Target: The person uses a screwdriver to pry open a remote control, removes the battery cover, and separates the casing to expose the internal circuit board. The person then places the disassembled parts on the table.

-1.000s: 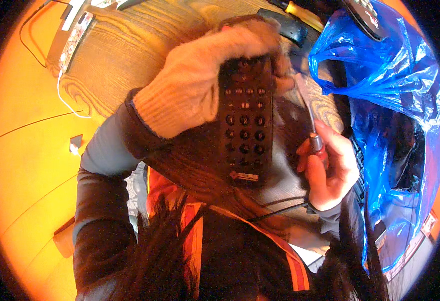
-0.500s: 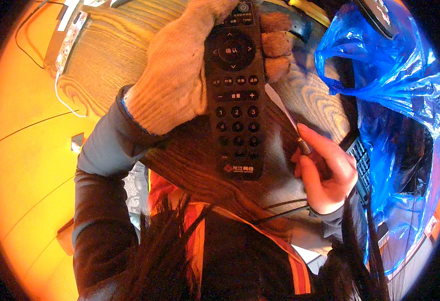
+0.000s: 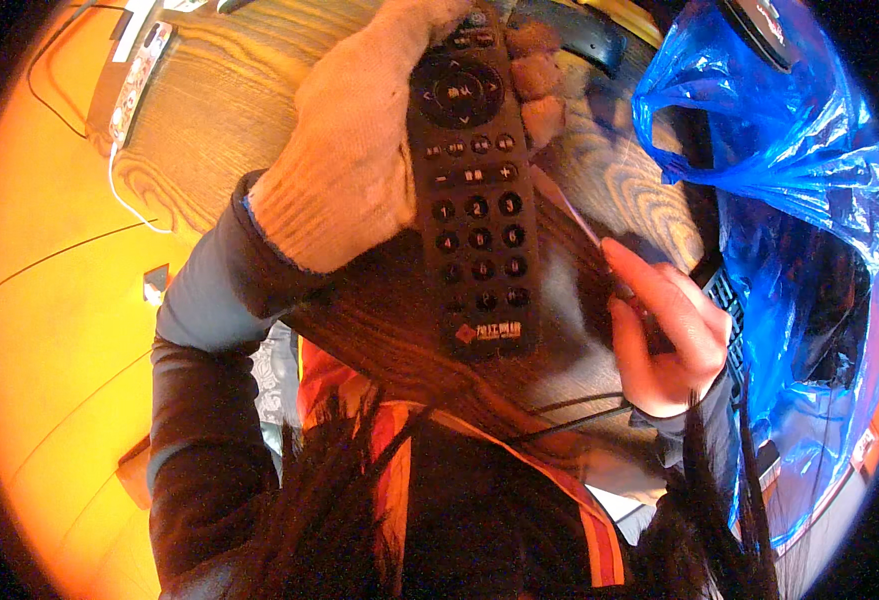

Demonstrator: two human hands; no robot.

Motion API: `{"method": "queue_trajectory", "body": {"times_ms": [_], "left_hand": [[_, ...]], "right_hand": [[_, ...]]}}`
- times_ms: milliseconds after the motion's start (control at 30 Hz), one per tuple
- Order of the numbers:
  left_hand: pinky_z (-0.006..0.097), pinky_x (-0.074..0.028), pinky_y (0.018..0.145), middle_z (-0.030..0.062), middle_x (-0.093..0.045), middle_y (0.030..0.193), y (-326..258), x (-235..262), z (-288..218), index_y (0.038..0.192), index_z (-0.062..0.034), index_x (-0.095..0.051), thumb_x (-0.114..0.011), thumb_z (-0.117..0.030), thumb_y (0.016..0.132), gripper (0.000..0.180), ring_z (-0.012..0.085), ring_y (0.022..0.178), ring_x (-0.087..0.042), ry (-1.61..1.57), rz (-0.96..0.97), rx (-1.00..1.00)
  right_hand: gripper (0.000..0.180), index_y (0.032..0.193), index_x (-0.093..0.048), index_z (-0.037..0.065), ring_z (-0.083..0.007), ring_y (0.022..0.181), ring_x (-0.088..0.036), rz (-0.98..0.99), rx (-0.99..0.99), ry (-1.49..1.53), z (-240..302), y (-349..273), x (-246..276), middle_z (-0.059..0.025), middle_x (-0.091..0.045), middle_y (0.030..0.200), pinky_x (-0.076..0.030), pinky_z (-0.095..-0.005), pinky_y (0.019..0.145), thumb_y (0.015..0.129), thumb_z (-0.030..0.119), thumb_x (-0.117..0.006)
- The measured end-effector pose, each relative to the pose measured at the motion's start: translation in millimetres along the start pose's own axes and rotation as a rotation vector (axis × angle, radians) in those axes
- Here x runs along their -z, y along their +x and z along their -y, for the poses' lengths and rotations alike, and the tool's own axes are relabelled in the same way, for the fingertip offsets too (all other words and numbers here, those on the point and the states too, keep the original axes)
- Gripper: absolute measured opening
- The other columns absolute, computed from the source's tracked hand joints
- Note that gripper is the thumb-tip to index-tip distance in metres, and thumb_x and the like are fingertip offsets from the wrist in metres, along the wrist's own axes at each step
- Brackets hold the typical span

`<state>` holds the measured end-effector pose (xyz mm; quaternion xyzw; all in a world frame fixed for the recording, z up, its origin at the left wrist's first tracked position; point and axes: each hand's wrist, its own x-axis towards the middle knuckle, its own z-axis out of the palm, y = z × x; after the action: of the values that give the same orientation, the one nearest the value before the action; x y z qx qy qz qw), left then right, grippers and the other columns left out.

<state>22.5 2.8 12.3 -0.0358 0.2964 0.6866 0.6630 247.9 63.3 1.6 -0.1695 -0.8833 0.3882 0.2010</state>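
Observation:
My left hand (image 3: 349, 150), in a tan knitted glove, is closed around the upper part of a black remote control (image 3: 479, 222). The remote's buttons face up toward me, and its lower end hangs free of the hand. Gloved fingertips show along its right edge. My bare right hand (image 3: 677, 335) pinches a thin metal tool with a slim flat blade (image 3: 567, 208). That blade slants up and left, its tip at the remote's right edge beside the volume buttons. Whether it touches or enters the seam I cannot tell. The fingers hide most of the tool's handle.
Beneath my hands is a wooden table (image 3: 224, 85). A crumpled blue plastic bag (image 3: 789, 160) spreads along the right, beside a black keyboard (image 3: 727, 310). At the far left edge lies a patterned strip-like object (image 3: 139, 85) with a white cable. A dark curved object (image 3: 594, 45) lies beyond the glove.
My right hand and the tool have shifted slightly right and down. The remote has tilted a little, its lower end moving slightly right. Both grips stay closed.

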Motion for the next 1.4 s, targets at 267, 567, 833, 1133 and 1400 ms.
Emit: {"method": "queue_trajectory", "body": {"times_ms": [267,567,833,1133,1400], "left_hand": [[0.037,-0.05,0.066,0.0114,-0.056,0.079,2,-7,10,0.098,-0.0011,-0.054,-0.042,-0.035,0.093,0.036,0.0255,0.069,-0.055,0.229,-0.318,0.044],[0.032,-0.05,0.059,0.0078,-0.057,0.082,-6,-6,32,0.102,-0.0038,-0.053,-0.048,-0.026,0.092,0.025,0.0181,0.066,-0.056,0.237,-0.013,-0.204],[0.032,-0.05,0.057,0.009,-0.059,0.076,-2,-8,39,0.092,-0.0034,-0.055,-0.046,-0.029,0.091,0.027,0.0186,0.062,-0.059,0.132,-0.22,-0.202],[0.032,-0.05,0.058,0.0059,-0.058,0.08,-1,-4,50,0.104,-0.0076,-0.053,-0.047,-0.035,0.091,0.031,0.0178,0.064,-0.057,0.136,-0.202,-0.326],[0.032,-0.05,0.057,0.0064,-0.058,0.077,-2,-5,45,0.106,-0.0078,-0.053,-0.043,-0.045,0.091,0.041,0.0185,0.062,-0.057,0.477,-0.213,-0.342]], "right_hand": [[0.042,0.106,-0.063,-0.003,-0.0198,0.059,-0.057,0.082,0.018,-0.031,-1,-4,-1,-0.0125,-0.058,0.069,-0.044,-0.0252,0.054,0.066,-0.014,-0.057],[0.05,0.113,-0.064,0.01,-0.0158,0.054,-0.053,0.056,0.055,-0.351,6,-13,-9,-0.0048,-0.047,0.07,-0.045,-0.0274,0.047,0.065,-0.003,-0.058],[0.054,0.115,-0.062,0.007,-0.0168,0.053,-0.051,0.033,0.013,-0.374,10,-17,-15,-0.0044,-0.042,0.066,-0.043,-0.0271,0.045,0.063,-0.004,-0.054],[0.037,0.113,-0.057,0.0,-0.0251,0.083,-0.067,0.093,-0.442,0.338,27,-13,-5,-0.0183,-0.066,0.09,-0.05,-0.028,0.07,0.079,-0.011,-0.049],[0.033,0.118,-0.053,-0.001,-0.0034,0.05,-0.042,0.127,-0.49,0.525,32,-13,0,-0.0004,-0.053,0.069,-0.031,-0.0179,0.047,0.086,-0.007,-0.046]]}}
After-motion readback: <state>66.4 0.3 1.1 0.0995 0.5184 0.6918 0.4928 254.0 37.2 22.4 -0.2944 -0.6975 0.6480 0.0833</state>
